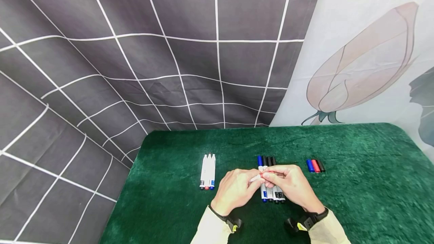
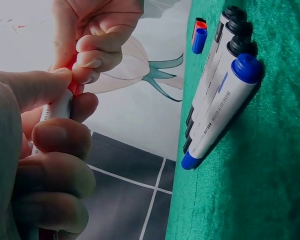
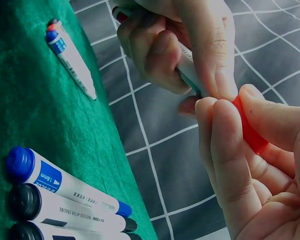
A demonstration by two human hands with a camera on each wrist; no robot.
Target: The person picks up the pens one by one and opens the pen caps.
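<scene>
Holding a white marker in the left hand and pinching a red cap in the right hand, seen in the head view above a row of four capped markers, one blue and three black, on the green table; with three white markers lying side by side to the left and three loose caps, blue, red and black, to the right. Viewed from the left wrist, clasping the marker's barrel with fingers curled round it and thumb reaching the red cap, beside the row with its blue marker nearest. Viewed from the right wrist, gripping the cap between thumb and fingertips at the marker's end, hands touching; cannot tell whether fully seated.
</scene>
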